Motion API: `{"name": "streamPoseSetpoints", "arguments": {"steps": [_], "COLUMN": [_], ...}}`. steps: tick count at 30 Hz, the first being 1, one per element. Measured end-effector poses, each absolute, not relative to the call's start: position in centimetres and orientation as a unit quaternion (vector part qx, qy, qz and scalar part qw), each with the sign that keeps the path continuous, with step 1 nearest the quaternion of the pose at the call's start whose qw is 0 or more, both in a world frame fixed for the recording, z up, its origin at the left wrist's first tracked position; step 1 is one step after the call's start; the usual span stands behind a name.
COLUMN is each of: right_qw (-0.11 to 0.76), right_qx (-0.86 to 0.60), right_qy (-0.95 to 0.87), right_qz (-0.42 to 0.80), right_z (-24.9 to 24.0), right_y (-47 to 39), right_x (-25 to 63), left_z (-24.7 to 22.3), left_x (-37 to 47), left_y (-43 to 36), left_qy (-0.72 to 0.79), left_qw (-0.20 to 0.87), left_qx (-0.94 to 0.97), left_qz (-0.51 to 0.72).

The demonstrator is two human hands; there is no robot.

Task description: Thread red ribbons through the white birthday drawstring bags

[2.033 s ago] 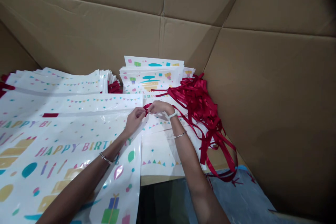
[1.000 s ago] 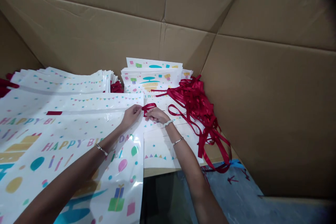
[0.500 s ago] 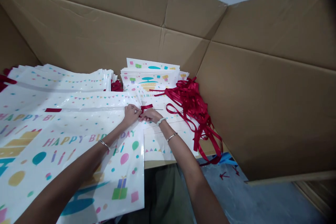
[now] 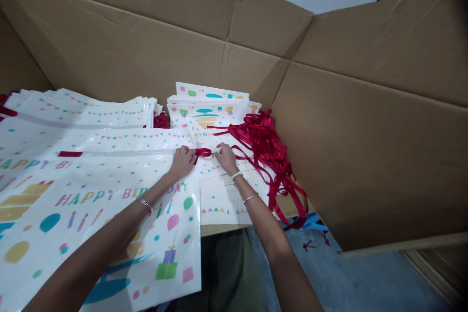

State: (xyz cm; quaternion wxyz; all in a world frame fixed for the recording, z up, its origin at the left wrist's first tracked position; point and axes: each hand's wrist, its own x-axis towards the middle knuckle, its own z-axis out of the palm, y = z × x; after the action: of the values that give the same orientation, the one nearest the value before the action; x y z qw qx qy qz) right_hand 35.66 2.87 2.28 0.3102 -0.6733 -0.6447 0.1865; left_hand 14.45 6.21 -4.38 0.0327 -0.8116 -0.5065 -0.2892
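Observation:
A white plastic bag (image 4: 120, 170) printed with "Happy Birthday", balloons and gifts lies flat in front of me. My left hand (image 4: 184, 162) pinches its right edge at the end of the pale band near the top. From that spot a dark red ribbon (image 4: 203, 152) sticks out in a short loop. Just right of the loop, my right hand (image 4: 225, 158) has its fingers closed on a thin needle-like rod (image 4: 213, 153) that reaches the ribbon. The rod's far part is hidden. A short red ribbon piece (image 4: 70, 154) shows at the band's left part.
A heap of red ribbons (image 4: 268, 141) lies to the right, hanging over the table edge (image 4: 223, 229). Stacked printed bags stand at the back left (image 4: 91, 102) and back centre (image 4: 212, 100). Tall cardboard walls (image 4: 146, 34) surround the table. Something blue (image 4: 314, 223) is below right.
My right hand has moved right, away from my left hand, and the ribbon now sticks out as a loop between them. My left hand stays at the bag's edge.

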Motion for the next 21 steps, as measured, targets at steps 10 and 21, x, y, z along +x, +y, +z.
{"name": "streamPoseSetpoints", "arguments": {"steps": [10,21], "right_qw": [0.235,0.250], "right_qx": [-0.630,-0.624], "right_qy": [-0.731,-0.730], "right_qz": [0.116,0.128], "right_z": [0.9,0.8], "right_y": [4.5,4.3], "right_x": [36.8,39.0], "left_z": [-2.4,-4.3], "left_x": [14.2,14.1], "left_y": [6.0,6.8], "left_qy": [-0.499,-0.551], "left_qw": [-0.009,-0.018], "left_qx": [-0.829,-0.791], "left_qz": [-0.254,-0.263]}}
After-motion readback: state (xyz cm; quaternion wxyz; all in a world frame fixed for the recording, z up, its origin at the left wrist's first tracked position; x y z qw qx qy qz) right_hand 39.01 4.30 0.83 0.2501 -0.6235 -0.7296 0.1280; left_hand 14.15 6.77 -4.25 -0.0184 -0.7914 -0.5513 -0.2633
